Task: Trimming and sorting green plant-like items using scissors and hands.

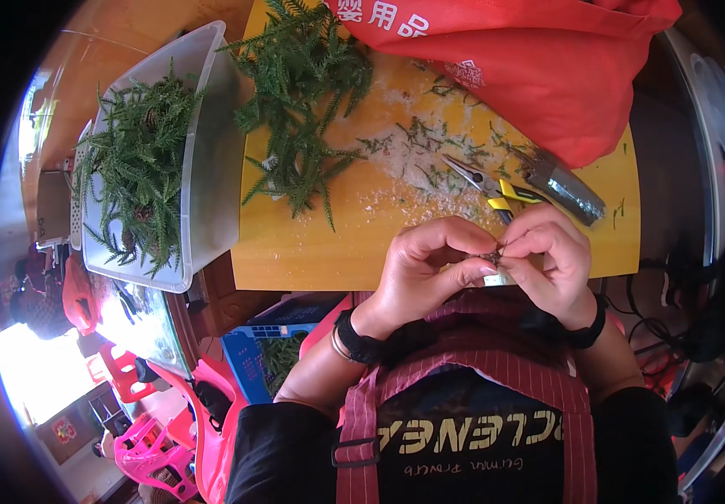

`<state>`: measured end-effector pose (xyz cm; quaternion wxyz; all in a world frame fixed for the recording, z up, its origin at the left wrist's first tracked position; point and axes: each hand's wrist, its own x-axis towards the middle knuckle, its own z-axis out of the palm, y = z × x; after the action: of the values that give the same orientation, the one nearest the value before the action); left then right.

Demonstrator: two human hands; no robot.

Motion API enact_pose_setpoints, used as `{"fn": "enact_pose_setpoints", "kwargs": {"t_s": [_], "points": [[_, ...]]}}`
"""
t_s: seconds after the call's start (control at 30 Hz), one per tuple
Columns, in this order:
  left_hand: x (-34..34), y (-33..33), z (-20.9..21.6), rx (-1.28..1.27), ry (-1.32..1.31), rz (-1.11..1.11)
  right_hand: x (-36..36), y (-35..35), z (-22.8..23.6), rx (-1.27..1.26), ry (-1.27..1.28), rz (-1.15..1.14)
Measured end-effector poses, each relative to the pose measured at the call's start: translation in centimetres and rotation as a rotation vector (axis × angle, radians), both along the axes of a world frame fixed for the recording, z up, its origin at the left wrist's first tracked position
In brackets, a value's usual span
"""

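Close to the table's near edge, my left hand (438, 265) and my right hand (551, 256) meet with thumbs and fingertips pinched together. Between them is a small, rough brown piece (490, 257), much like a little pine cone; fingers cover most of it. A small pale green-white bit (497, 278) shows just below the fingertips. Just beyond my hands lie needle-nose pliers (480, 178) with yellow and black handles, their jaws pointing away to the left. Beside them rests a bundle of thin dark wires or stems (566, 190) in a clear sleeve.
Green artificial fir sprigs (303, 92) are heaped on the yellow table (295, 260). To the left, a translucent bin (211, 168) holds more sprigs and brown cones. A red bag (539, 76) covers the far right. White flakes and clippings (421, 160) litter the middle. Pink stools (152, 454) stand lower left.
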<state>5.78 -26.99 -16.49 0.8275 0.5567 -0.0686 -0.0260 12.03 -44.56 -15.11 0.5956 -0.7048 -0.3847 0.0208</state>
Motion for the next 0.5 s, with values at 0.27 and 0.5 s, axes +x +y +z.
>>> {"fn": "enact_pose_setpoints", "kwargs": {"t_s": [0.27,0.5], "points": [[0.04,-0.26,-0.32,-0.173,0.145,-0.021,0.08,0.36,0.23,-0.037,-0.16,-0.072],[0.66,0.3,-0.73,0.501,-0.392,0.132,-0.15,0.4,0.52,-0.14,0.198,-0.09]]}}
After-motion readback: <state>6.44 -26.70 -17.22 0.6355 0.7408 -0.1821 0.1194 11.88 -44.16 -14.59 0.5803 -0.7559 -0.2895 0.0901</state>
